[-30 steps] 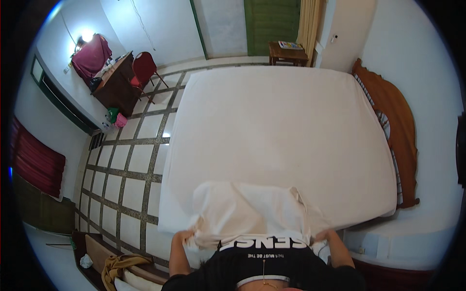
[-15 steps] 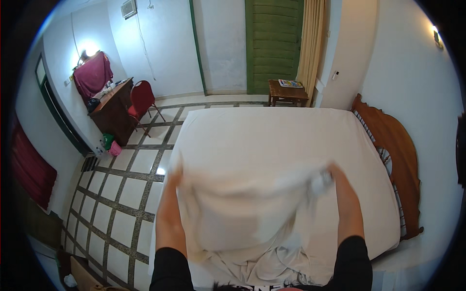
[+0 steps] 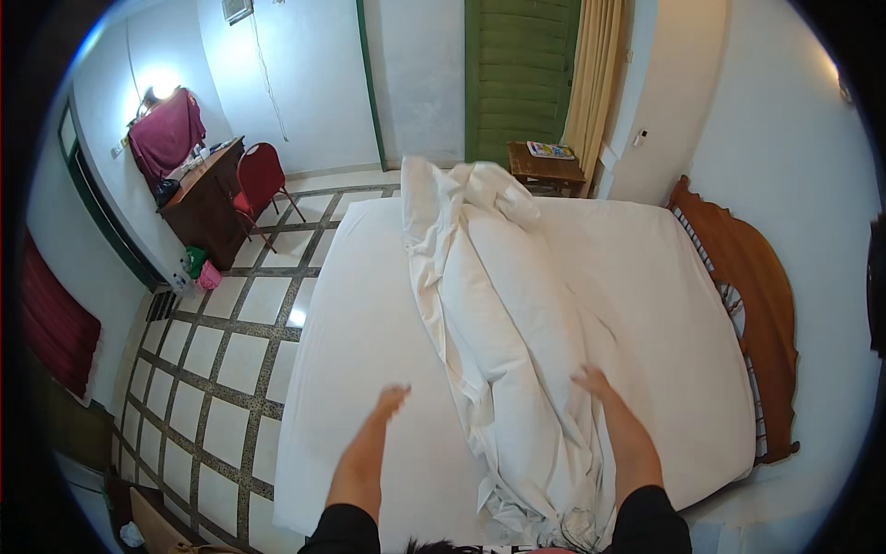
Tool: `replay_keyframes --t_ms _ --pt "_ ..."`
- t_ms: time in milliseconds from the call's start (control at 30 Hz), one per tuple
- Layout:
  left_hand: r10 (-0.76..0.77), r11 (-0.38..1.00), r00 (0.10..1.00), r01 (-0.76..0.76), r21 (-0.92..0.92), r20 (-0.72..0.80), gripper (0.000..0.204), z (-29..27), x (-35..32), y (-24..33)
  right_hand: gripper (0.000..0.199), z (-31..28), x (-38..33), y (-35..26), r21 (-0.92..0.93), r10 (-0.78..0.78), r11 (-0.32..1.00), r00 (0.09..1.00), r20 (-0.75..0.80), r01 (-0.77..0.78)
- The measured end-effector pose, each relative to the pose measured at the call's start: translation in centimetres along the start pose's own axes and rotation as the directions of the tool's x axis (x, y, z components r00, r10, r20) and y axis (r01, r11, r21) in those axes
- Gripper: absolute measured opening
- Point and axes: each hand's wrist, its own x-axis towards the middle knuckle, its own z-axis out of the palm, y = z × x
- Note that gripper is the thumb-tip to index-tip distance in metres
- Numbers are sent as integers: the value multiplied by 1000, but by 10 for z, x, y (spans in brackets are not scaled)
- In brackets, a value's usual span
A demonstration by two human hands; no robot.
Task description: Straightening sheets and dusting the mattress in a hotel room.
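A loose white sheet (image 3: pixel 503 305) runs in a puffed, folded strip across the bed (image 3: pixel 360 277), from the near side to the far edge. Its far end stands up off the mattress, and the near end lies crumpled close to my body. My left hand (image 3: pixel 394 400) hovers over the bed to the left of the sheet, open and apart from it. Near the sheet's right side, my right hand (image 3: pixel 593 379) has its fingers spread, holding nothing. Whether it touches the fabric is hard to tell.
A carved wooden headboard (image 3: pixel 752 305) closes off the bed's right side. Beyond the far edge stands a small wooden table (image 3: pixel 546 169). To the left are a tiled floor (image 3: pixel 263 305), a red chair (image 3: pixel 258 180), a desk (image 3: pixel 208 198) and a pink bin (image 3: pixel 209 275).
Both hands have let go of the sheet, which has flown away from me and now stretches to the far edge. My left hand has moved right and nearer, my right hand slightly left and nearer.
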Motion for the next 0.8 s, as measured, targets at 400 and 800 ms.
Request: replay_keyframes --t_ms 400,800 --pt "-486 862 707 483 150 514 85 251 -186 -171 67 99 -261 214 127 612 762 644 -459 -635" --pt "-525 851 652 420 317 547 88 277 -213 -194 77 79 -307 298 348 750 617 662 14 -706"
